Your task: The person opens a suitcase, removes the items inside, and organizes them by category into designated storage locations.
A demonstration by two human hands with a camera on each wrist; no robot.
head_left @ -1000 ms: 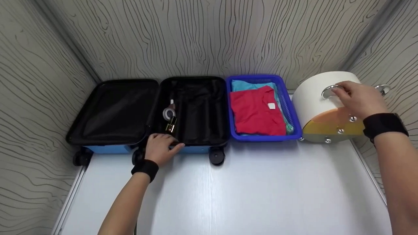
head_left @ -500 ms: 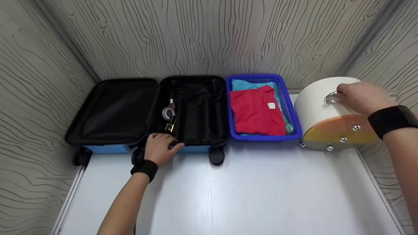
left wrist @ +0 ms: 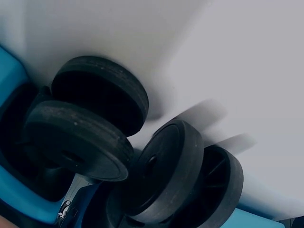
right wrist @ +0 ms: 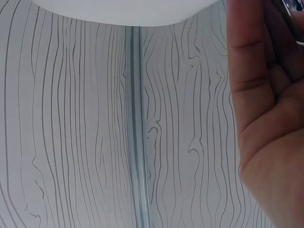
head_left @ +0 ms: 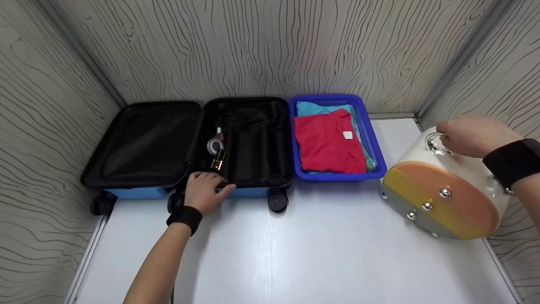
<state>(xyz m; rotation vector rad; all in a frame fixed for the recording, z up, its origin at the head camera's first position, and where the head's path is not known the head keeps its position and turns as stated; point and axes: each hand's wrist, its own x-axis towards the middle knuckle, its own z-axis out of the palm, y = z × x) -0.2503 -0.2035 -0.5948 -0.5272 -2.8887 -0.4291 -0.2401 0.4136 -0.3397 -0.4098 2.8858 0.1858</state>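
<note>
My right hand (head_left: 476, 133) grips the metal handle (head_left: 433, 142) of a white rounded case (head_left: 415, 150). The case is tilted, its flat orange, yellow and grey face with several silver knobs turned towards me. The right wrist view shows my right hand (right wrist: 266, 95) at its right edge and a white curved surface along the top. My left hand (head_left: 206, 192) rests on the near edge of an open blue suitcase (head_left: 249, 192), thumb spread to the right. In the left wrist view only suitcase wheels (left wrist: 161, 171) and blue shell show, not the fingers.
Inside the suitcase's black right half lie a small round white-rimmed item (head_left: 215, 146) and a gold item (head_left: 218, 160). Beside it stands a blue basket (head_left: 376, 147) with a folded red garment (head_left: 329, 141) over turquoise cloth. Patterned walls enclose the white table (head_left: 320, 249).
My right hand has brought the case nearer and to the right, away from the back wall. The case has tipped, showing more of its coloured face. My left hand stays on the suitcase edge.
</note>
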